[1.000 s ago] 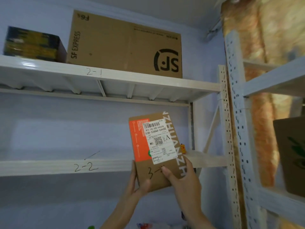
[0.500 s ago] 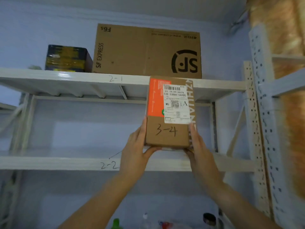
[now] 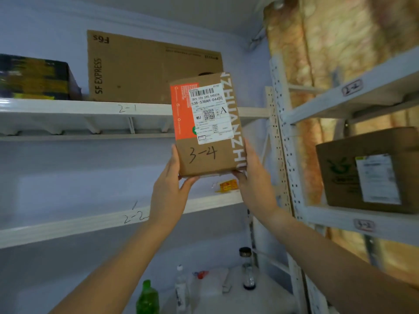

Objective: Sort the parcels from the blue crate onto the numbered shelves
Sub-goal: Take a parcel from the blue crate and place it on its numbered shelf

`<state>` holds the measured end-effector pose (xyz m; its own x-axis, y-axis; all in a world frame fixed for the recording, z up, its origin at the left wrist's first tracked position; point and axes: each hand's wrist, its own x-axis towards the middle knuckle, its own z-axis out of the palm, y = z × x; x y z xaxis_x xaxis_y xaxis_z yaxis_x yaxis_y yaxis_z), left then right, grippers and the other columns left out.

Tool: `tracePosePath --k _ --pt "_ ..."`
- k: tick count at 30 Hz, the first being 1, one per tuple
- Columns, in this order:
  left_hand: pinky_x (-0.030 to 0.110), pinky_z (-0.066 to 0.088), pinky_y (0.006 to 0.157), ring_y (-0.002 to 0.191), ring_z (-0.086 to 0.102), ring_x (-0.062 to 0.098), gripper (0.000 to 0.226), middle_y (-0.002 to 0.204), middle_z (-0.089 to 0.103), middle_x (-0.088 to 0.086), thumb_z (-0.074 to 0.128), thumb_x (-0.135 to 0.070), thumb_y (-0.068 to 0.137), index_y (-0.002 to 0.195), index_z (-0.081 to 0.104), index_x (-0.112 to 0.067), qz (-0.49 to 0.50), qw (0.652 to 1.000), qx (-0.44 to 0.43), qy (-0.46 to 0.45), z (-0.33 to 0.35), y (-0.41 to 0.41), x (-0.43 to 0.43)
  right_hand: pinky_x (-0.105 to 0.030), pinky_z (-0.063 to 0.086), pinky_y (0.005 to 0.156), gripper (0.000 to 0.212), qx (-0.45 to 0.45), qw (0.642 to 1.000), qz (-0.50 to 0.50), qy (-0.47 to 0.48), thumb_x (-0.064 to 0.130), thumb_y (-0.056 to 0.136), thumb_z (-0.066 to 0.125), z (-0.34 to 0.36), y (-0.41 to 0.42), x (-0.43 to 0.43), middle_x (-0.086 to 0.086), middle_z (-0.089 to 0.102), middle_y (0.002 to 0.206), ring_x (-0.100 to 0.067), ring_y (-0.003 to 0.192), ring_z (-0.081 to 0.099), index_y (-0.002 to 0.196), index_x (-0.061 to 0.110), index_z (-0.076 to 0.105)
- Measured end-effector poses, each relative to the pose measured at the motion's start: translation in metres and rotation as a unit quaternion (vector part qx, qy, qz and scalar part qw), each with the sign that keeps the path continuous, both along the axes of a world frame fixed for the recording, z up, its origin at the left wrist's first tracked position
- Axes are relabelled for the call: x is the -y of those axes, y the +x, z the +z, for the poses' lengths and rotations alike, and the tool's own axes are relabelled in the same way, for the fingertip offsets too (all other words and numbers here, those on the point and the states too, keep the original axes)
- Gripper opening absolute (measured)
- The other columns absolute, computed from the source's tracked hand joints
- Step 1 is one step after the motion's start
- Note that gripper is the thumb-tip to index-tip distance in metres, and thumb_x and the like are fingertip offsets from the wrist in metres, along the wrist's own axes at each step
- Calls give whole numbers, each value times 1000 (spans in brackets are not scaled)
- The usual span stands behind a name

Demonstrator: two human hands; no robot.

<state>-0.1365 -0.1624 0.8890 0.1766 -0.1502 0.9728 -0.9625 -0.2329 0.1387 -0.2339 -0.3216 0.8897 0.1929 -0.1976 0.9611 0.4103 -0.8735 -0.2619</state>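
I hold a small brown parcel [image 3: 207, 132] up in front of the shelves, tilted slightly. It has an orange panel, a white shipping label and "3-4" handwritten on its face. My left hand [image 3: 169, 189] grips its lower left edge with the thumb under the bottom. My right hand [image 3: 254, 177] grips its lower right edge. Behind it run the white shelf marked "2-1" [image 3: 95, 108] and, lower, the shelf marked "2-2" [image 3: 90, 223]. A second rack on the right carries a labelled upper shelf [image 3: 353, 91] and lower shelf [image 3: 362, 223]. The blue crate is out of view.
A large SF Express carton [image 3: 136, 71] and a dark yellow-patterned box [image 3: 34, 78] stand on shelf 2-1. A brown box with a white label [image 3: 371, 171] sits on the right rack. A small yellow item [image 3: 227, 185] lies on shelf 2-2. Bottles [image 3: 147, 298] stand below.
Both hands have lifted the parcel from shelf 2-2 level up to shelf 2-1 level. The view has swung right, bringing the right rack and its box into sight.
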Motion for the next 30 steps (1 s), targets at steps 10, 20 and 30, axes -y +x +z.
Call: tracePosePath --k 10,20,30 --pt "43 36 107 128 41 7 74 151 32 -12 43 -50 91 148 -5 -42 -378 924 -32 -39 -8 -196 142 -20 22 116 79 -11 926 -376 -14 3 88 58 1 -255 28 -13 26 153 -21 139 27 149 5 7" --pt "37 36 105 135 39 15 76 154 29 -9 45 -43 92 146 -8 -45 -601 799 -27 -4 -5 -481 198 -34 37 106 85 -5 810 -585 -29 10 93 56 2 -546 16 4 13 158 -16 140 24 151 24 -5" --pt "42 35 110 136 39 23 77 157 23 -7 44 -37 93 137 -16 -56 -677 732 -79 17 -55 -744 202 -32 39 104 95 -22 708 -704 -55 21 87 66 -42 -798 5 -3 26 156 -21 138 39 146 31 -7"
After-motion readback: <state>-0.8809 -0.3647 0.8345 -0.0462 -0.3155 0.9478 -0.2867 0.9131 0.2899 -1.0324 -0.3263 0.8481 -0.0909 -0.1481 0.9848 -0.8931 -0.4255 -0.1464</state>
